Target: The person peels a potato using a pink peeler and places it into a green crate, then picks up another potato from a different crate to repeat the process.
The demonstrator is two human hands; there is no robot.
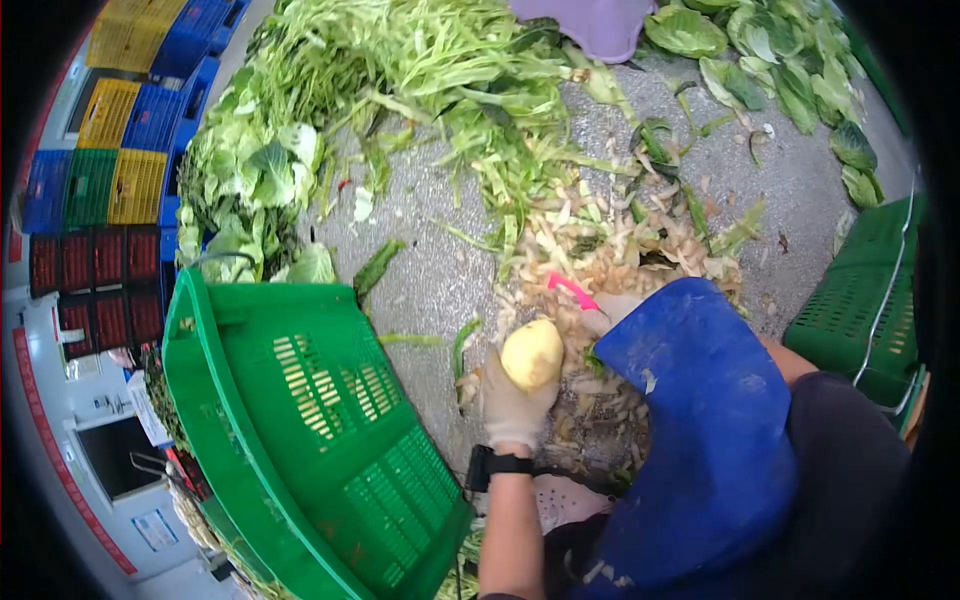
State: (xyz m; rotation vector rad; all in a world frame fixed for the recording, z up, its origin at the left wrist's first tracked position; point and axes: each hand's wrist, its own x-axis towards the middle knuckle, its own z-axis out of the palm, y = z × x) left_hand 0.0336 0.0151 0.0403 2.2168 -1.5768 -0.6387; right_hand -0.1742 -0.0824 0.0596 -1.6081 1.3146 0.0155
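Note:
My left hand (512,412), in a pale glove with a black watch band at the wrist, is closed around a peeled potato (532,356). The potato is yellow with a brownish patch. Close by on the right, my right hand (616,308), also gloved, is mostly hidden behind blue cloth or apron material (700,390). From its fingers sticks out a pink peeler (572,291), its far end near the potato. Beneath both hands lies a spread of potato peelings (580,245) on the speckled floor.
A green plastic crate (270,420) stands tilted at left, and another green crate (850,290) with a metal handle at right. Heaps of green leafy trimmings (420,60) and cabbage leaves (790,60) lie ahead, around a purple object (595,25). Stacked coloured crates (105,115) line the left.

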